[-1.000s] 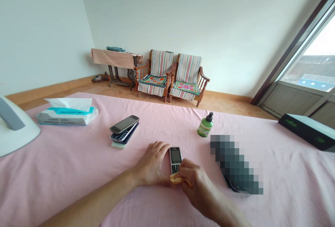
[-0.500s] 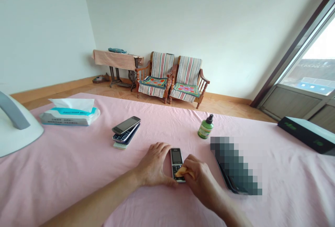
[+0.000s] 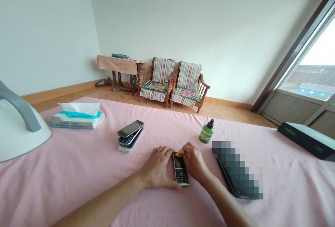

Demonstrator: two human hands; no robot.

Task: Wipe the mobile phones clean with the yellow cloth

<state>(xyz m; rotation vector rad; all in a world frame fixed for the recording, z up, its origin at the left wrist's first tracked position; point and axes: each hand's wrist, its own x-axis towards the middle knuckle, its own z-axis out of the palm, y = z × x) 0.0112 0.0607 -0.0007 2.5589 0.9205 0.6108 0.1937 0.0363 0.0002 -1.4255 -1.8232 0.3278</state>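
A small keypad mobile phone (image 3: 181,173) lies face up on the pink cloth. My left hand (image 3: 158,167) steadies it from the left, fingertips at its top corner and thumb at its bottom edge. Pinched in my right hand (image 3: 193,159) is a yellow cloth (image 3: 180,153), pressed to the top of the phone's screen; most of the cloth is hidden by the fingers. Left of my hands, several phones (image 3: 130,133) are piled in a stack. A green spray bottle (image 3: 206,131) with a black top stands beyond my right hand.
To the right are a partly pixelated dark object (image 3: 228,181) and a black-and-white box (image 3: 305,140). A tissue pack (image 3: 75,119) and a white object with a grey handle (image 3: 23,129) sit on the left. Two wooden chairs (image 3: 187,94) stand against the wall.
My right hand has moved the yellow cloth up from the phone's keypad to the top of its screen. My left hand stays at the phone. The camera view has shifted slightly.
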